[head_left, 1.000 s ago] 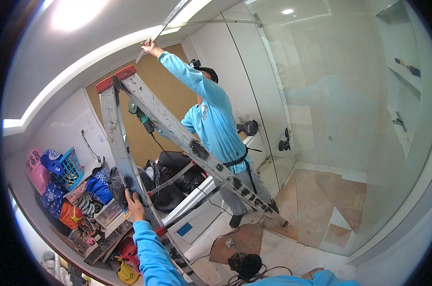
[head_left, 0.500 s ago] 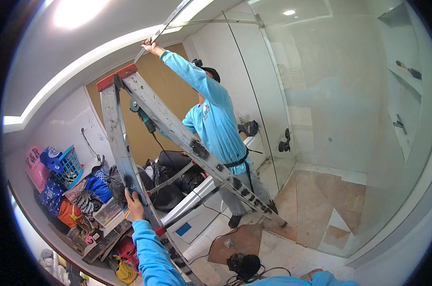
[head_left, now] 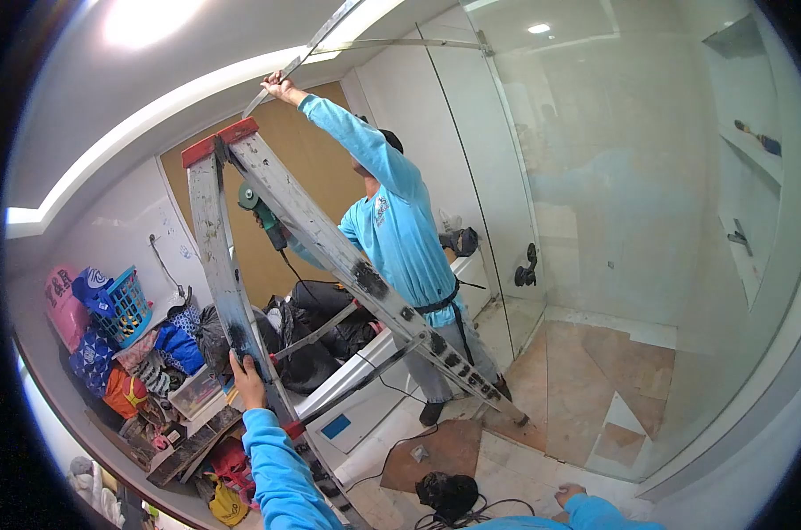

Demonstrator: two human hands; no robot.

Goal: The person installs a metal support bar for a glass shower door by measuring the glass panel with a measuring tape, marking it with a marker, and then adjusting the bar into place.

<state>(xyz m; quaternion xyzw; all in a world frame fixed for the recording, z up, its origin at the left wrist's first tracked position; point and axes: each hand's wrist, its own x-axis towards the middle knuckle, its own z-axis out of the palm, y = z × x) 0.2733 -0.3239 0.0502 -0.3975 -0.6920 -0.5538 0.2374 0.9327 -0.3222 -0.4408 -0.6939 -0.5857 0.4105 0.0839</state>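
Note:
My left hand (head_left: 248,384) grips the side rail of a paint-stained aluminium stepladder (head_left: 208,199) with red top caps. Low at the bottom edge, my right hand (head_left: 570,495) hangs over the floor with its fingers curled, and nothing shows in it. Beyond the ladder stands a co-worker (head_left: 409,234) in a light blue long-sleeved shirt. One raised hand of that person holds a long metal strip (head_left: 316,40) near the ceiling. A green angle grinder (head_left: 263,215) is beside the ladder; the co-worker's other hand is mostly hidden behind the rail.
Bags, clothes and a blue basket (head_left: 128,309) are piled at left. Black bags (head_left: 325,336) lie behind the ladder. A power cord and a black bundle (head_left: 449,495) lie on the floor near brown sheets (head_left: 436,446). A glass partition (head_left: 630,221) stands at right.
My right hand has come further into view at the bottom, beyond the sleeve. The co-worker's head has turned or tilted slightly. My left hand stays on the ladder.

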